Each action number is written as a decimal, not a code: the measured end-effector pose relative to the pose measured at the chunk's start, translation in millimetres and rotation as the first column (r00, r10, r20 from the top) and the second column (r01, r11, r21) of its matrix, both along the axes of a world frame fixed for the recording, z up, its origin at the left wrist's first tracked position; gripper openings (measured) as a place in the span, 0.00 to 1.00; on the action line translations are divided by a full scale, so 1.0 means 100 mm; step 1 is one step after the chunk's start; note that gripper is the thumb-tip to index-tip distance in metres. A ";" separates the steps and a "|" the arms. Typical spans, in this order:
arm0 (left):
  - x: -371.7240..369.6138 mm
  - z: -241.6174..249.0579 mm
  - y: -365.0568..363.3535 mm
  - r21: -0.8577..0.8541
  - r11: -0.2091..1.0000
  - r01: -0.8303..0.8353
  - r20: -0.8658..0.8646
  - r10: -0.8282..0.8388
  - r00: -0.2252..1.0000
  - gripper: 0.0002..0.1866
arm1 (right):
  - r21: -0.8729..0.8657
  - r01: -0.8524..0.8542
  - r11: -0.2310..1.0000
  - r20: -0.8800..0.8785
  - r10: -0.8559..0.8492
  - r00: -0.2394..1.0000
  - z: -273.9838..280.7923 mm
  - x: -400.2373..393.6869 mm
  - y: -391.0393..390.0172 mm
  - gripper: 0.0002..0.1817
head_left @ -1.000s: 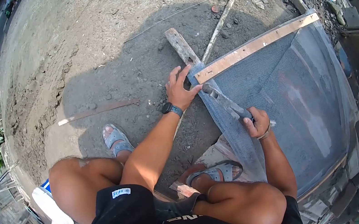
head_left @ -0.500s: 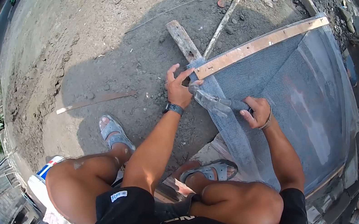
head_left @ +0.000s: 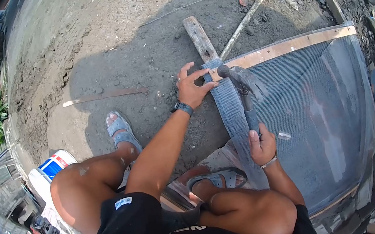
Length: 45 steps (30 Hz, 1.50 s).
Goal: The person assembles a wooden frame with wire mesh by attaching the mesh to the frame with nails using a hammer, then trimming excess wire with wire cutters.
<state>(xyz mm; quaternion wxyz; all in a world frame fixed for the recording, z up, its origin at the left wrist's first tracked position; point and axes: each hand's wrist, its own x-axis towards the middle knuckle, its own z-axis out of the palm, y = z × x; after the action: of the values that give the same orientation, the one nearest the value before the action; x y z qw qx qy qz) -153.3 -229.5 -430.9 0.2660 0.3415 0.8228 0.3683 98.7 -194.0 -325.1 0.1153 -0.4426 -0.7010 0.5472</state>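
Note:
My right hand (head_left: 263, 147) is wrapped round the handle of a claw hammer (head_left: 245, 80). The hammer's striking face is at the near end of a thin wooden strip (head_left: 279, 50), and its claw points right. My left hand (head_left: 191, 87) pinches that same end between thumb and fingers, close to the hammer head. Nails stick up from the strip, which lies along the upper edge of a grey mesh screen (head_left: 269, 81). The mesh is spread over a wooden frame, with a weathered frame end (head_left: 199, 36) jutting out past the strip.
Another thin strip (head_left: 107, 95) lies on the dirt to the left. A long pole (head_left: 252, 12) and a wire rest beyond the frame. A white and blue bucket (head_left: 53, 167) stands by my left knee. Rubble and boards line the right side.
The hammer has swung from lying across the mesh toward my left hand to standing upright over the strip's end. My right hand has moved down and left. The left hand keeps its hold.

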 end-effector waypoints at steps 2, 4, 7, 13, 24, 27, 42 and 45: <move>-0.01 -0.01 0.01 -0.006 1.000 0.022 -0.016 -0.022 1.000 0.26 | 0.050 0.064 0.997 -0.047 -0.062 0.997 0.04 -0.02 -0.23 0.15; -0.04 0.04 0.02 -0.040 0.998 0.051 -0.054 -0.053 0.997 0.27 | 0.046 0.119 0.992 -0.062 -0.116 0.991 0.02 -0.03 -0.35 0.15; -0.09 0.10 0.06 -0.082 0.992 0.091 -0.088 -0.099 0.991 0.27 | -0.021 0.169 0.985 0.012 -0.169 0.986 -0.04 -0.02 -0.33 0.16; -0.45 0.69 0.45 -0.497 0.723 0.481 -0.119 -0.605 0.787 0.25 | 0.034 0.308 0.951 0.069 -0.310 0.948 0.53 0.02 -0.03 0.17; -0.69 0.88 2.15 -0.510 0.101 0.854 -0.006 -0.993 0.114 0.48 | 0.652 0.140 0.745 0.364 -0.470 0.804 2.41 -0.51 0.51 0.13; -0.50 0.48 2.22 -0.492 0.031 0.870 0.026 -0.998 0.051 0.53 | 0.502 0.203 0.841 0.590 -0.505 0.630 2.44 -0.77 0.65 0.11; -0.40 0.22 2.18 -0.256 -0.037 0.966 0.259 -0.965 0.032 0.30 | -0.049 0.963 0.264 0.119 -0.956 0.268 -0.43 -2.54 -1.43 0.17; -0.40 0.23 2.14 -0.216 0.005 0.976 0.247 -0.967 0.060 0.28 | -0.061 0.980 0.190 -0.015 -0.982 0.189 -0.21 -2.59 -1.43 0.17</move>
<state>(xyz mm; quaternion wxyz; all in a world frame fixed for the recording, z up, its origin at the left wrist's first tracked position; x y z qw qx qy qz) -193.7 -15.1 -407.9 0.5089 0.7569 0.4065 -0.0531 -160.2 -337.1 -345.6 0.4463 -0.7755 -0.2455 0.3731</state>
